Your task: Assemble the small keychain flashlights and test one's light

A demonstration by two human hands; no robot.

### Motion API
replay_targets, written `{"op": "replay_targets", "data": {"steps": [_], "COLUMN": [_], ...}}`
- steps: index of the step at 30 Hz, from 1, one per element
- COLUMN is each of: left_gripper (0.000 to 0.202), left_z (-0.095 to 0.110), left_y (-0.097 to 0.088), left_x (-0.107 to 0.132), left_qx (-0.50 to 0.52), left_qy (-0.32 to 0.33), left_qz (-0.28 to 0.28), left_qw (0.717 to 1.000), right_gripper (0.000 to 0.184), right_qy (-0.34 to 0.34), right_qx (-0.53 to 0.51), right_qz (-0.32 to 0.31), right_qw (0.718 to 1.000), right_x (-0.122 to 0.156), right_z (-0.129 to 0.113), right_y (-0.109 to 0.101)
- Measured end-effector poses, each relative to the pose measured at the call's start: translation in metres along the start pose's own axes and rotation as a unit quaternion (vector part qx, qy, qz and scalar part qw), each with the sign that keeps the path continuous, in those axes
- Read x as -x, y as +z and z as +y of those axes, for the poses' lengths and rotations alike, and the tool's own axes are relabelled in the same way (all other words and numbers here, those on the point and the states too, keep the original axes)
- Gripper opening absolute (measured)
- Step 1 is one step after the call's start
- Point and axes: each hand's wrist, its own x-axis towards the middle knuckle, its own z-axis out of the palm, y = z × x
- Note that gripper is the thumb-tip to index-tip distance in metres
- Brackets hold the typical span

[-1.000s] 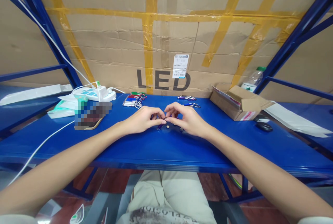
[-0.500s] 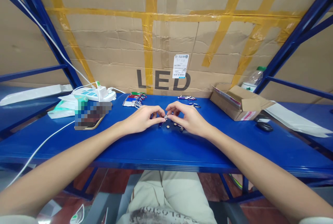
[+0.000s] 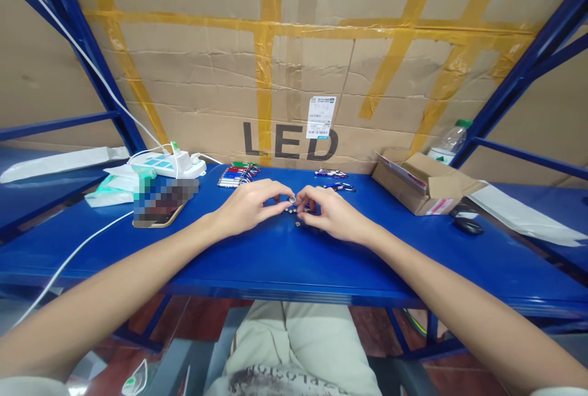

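My left hand rests on the blue shelf with its fingers curled, and its fingertips pinch a small round silver part. My right hand lies right beside it, fingers bent and pinched on a small piece next to that part; what it holds is too small to name. Tiny loose parts lie on the shelf just under the two hands. Behind the left hand is a row of small keychain flashlights in several colours. A few more flashlights lie behind the right hand.
A large cardboard wall marked LED closes the back. At left are a white power strip, its cable, white packets and a phone. At right stand an open cardboard box, a plastic bottle and a dark mouse.
Both hands have shifted slightly away from me and closer together. The left fingertips now hold the small round silver part up between the hands.
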Motion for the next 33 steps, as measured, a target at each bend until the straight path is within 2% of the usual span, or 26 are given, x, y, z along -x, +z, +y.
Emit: {"op": "replay_targets", "data": {"steps": [3, 6, 13, 16, 21, 33], "left_gripper": [0.024, 0.022, 0.02, 0.021, 0.023, 0.024], "left_z": [0.0009, 0.0012, 0.003, 0.0026, 0.0017, -0.0023], "left_y": [-0.0014, -0.0018, -0.0001, 0.0012, 0.0022, 0.0049], "left_x": [-0.0006, -0.0012, -0.0052, -0.0062, -0.006, -0.0052], "left_qx": [0.0, -0.003, 0.066, 0.085, 0.09, 0.079], "left_qy": [0.005, -0.017, -0.138, -0.171, -0.179, -0.194], "left_qz": [-0.008, -0.013, -0.033, -0.037, -0.037, -0.033], "left_qw": [1.0, 1.0, 0.988, 0.981, 0.979, 0.977], "right_gripper": [0.016, 0.018, 0.02, 0.022, 0.027, 0.023], "right_qy": [0.007, 0.004, -0.001, 0.009, -0.001, -0.013], "right_qx": [0.005, -0.006, -0.015, -0.006, 0.003, -0.006], "right_qz": [-0.03, -0.064, -0.083, -0.096, -0.102, -0.103], "right_qw": [1.0, 0.998, 0.996, 0.995, 0.995, 0.995], "right_x": [0.0004, 0.0006, 0.0012, 0.0016, 0.002, 0.0019], "right_z": [-0.0017, -0.0027, -0.0028, -0.0015, 0.0012, -0.0026], "right_y": [0.0002, 0.0015, 0.0012, 0.0006, 0.0006, 0.0007]}}
